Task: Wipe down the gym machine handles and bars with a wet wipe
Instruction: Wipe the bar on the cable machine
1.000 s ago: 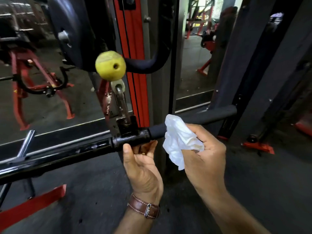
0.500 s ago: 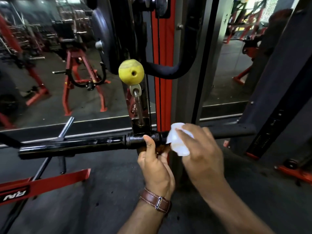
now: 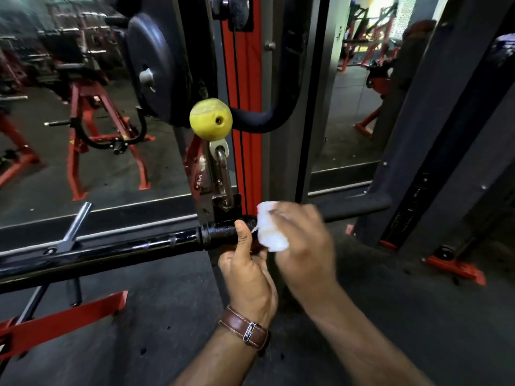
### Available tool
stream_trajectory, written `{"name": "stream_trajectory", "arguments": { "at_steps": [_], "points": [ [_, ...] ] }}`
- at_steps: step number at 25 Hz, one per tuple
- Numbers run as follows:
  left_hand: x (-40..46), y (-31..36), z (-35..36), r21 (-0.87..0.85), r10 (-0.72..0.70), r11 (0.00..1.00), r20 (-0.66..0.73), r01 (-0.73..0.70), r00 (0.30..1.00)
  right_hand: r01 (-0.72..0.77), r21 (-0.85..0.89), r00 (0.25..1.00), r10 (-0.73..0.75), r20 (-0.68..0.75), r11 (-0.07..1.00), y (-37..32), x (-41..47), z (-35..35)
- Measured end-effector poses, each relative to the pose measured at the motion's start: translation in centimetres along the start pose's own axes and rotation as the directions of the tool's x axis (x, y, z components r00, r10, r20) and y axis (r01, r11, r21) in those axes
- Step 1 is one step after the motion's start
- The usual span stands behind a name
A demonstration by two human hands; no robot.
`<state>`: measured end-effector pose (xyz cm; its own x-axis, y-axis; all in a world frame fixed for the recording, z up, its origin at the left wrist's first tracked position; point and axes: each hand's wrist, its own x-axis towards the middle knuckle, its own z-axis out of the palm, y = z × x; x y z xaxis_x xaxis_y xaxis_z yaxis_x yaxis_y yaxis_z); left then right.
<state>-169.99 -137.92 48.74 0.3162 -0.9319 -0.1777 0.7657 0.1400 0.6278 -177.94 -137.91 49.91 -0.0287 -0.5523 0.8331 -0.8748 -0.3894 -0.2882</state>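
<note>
Left hand [image 3: 246,270], the one with the brown leather watch strap [image 3: 245,330], has come up and now grips the glossy black bar [image 3: 133,250] from below, thumb over the top. Right hand [image 3: 302,246] has the crumpled white wet wipe [image 3: 270,232] wrapped onto the matte foam handle [image 3: 354,206] at the collar, so wiping's probably underway. Behind that hangs a scuffed yellow ball [image 3: 211,119].

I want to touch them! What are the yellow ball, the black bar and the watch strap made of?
Yellow ball: probably a worn tennis ball, fuzzy and scuffed, with a hole. Black bar: looks like glossy painted metal, since light glints along it. Watch strap: seems brown leather, smooth with pale stitching and a metal buckle.
</note>
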Motion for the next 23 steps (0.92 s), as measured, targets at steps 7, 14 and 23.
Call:
{"name": "stream_trajectory", "arguments": {
  "at_steps": [7,14,23],
  "points": [
    [0.4,1.0,-0.5,0.098,-0.044,0.994,0.013,0.043,0.999,-0.625,0.663,0.588,0.807,0.054,0.411,0.0,-2.0,-2.3],
    [0.5,1.9,-0.7,0.056,-0.015,0.998,0.051,0.012,0.999,-0.618,0.577,0.196,0.606,0.771,-0.534,-1.4,0.6,0.6],
    [0.5,3.0,-1.0,0.027,-0.060,0.998,0.091,0.058,0.994,-0.724,0.600,0.285,0.645,0.709,-0.340,-0.3,0.2,1.9]
  ]
}}
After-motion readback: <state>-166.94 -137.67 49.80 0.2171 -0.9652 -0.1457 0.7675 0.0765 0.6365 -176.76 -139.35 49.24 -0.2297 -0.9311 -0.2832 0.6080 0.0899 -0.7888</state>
